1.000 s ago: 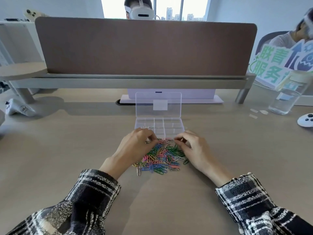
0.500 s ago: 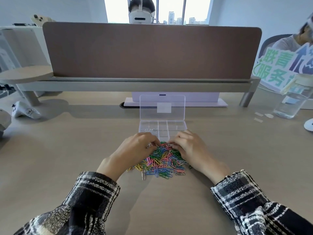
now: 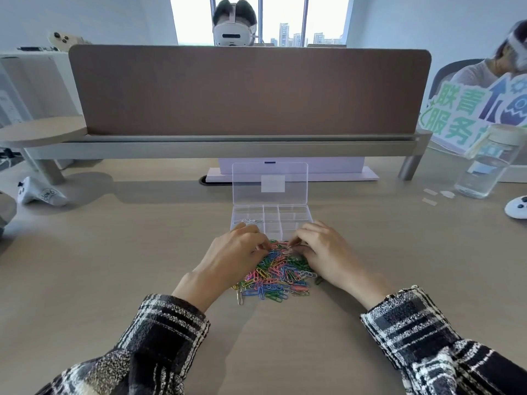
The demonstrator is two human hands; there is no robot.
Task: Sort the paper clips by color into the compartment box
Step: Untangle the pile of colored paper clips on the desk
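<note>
2 hands [image 3: 233, 260] [image 3: 328, 256], maybe grips, on clips [image 3: 275, 276]

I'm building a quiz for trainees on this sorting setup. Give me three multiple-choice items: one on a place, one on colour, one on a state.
1. The compartment box stands: A. beyond the paper clip pile; B. left of the pile; C. nearer than the pile.
2. The pile's clips are: A. all silver; B. mixed pink, green, blue, yellow; C. all black.
3. The box's lid is: A. shut; B. off, lying flat; C. open, upright.
Key: 1 A, the box lies just past the pile's far edge; 2 B, those colours show mingled; 3 C, the clear lid stands up behind the compartments.
</note>
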